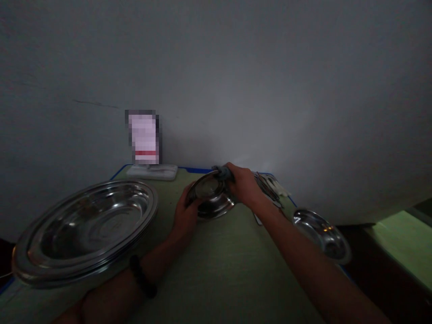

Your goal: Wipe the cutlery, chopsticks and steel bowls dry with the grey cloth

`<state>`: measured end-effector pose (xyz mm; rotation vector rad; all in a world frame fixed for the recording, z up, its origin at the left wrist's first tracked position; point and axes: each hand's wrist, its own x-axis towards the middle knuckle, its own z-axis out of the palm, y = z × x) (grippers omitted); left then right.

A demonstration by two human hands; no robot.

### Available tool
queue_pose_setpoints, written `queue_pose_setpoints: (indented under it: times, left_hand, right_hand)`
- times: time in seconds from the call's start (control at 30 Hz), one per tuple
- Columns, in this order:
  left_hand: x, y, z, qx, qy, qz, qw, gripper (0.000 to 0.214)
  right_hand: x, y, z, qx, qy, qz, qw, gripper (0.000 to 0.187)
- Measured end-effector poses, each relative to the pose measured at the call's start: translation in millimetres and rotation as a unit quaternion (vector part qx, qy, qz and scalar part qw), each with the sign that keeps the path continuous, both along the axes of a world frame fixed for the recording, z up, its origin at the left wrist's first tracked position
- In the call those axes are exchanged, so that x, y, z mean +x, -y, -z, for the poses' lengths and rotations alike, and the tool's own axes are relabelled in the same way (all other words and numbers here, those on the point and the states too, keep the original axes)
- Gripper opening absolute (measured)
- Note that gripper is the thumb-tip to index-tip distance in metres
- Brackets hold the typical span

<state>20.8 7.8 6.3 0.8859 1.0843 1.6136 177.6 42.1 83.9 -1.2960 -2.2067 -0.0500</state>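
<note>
A small shiny metal bowl (pixel 216 208) is tilted above the middle of the table, its hollow facing me. My left hand (pixel 186 208) grips its left rim, thumb on the inside and the other fingers behind. At the bowl's upper right rim, my right hand (pixel 243 182) is closed on a bunched grey-blue cloth (pixel 222 172), which presses against the metal. Part of the rim lies hidden under the cloth and the right fingers.
A stack of large steel basins (pixel 101 225) stands on the left of the green-topped table (pixel 209 279). Another metal bowl (pixel 322 236) sits at the right edge. Cutlery (pixel 270 186) lies behind my right forearm. A blurred-out upright panel (pixel 145 137) stands on a white base (pixel 151 172) by the wall.
</note>
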Motion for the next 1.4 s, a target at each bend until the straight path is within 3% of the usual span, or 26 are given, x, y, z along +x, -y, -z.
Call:
queue_pose_setpoints:
  times: [0.1,0.2,0.27,0.33,0.4,0.47,0.6,0.7,0.8,0.97,1.13,1.4]
  left_hand:
    - [-1,-3,3.3,-0.048,0.051,0.012,0.997,0.026]
    - [-1,-4,2.6,-0.054,0.068,0.019,0.996,0.020]
    - [0,-5,0.6,-0.060,0.090,0.016,0.994,0.021]
    - [0,-7,-0.9,-0.068,0.112,0.014,0.991,0.023]
    - [0,-8,-1.3,-0.077,0.124,0.015,0.989,0.024]
    - [1,-8,-1.1,-0.083,0.124,0.018,0.989,0.025]
    - [2,-5,-2.3,-0.055,0.092,0.026,0.994,0.034]
    - [0,-2,-4.9,0.047,-0.016,0.000,0.999,0.041]
    - [-4,-2,-5.5,0.128,-0.102,-0.008,0.986,0.046]
    - [-10,-10,1.2,0.106,-0.125,0.007,0.986,0.041]
    - [-9,-13,9.9,0.090,-0.136,-0.003,0.987,0.040]
    - [-7,-10,14.8,0.006,-0.095,0.006,0.995,0.042]
  right_hand:
    - [-9,3,3.1,0.030,-0.020,0.008,0.999,0.020]
    - [-13,1,25.1,0.028,-0.140,0.086,0.986,0.017]
    - [-17,0,46.3,0.011,-0.260,0.132,0.957,0.024]
    - [-24,0,67.9,-0.025,-0.372,0.125,0.919,0.029]
    - [-30,2,85.3,-0.065,-0.434,0.112,0.891,0.032]
    - [-30,3,95.3,-0.096,-0.452,0.096,0.882,0.032]
    - [-12,0,88.9,-0.057,-0.425,0.083,0.899,0.028]
    - [3,-3,65.7,0.030,-0.353,0.066,0.933,0.022]
    - [4,-1,38.8,0.092,-0.245,-0.009,0.965,0.034]
    - [-11,10,18.4,0.156,-0.117,-0.071,0.978,0.039]
    - [-12,-1,31.2,0.159,-0.228,-0.029,0.960,0.033]
    - [-30,-20,80.2,0.038,-0.466,0.115,0.877,0.025]
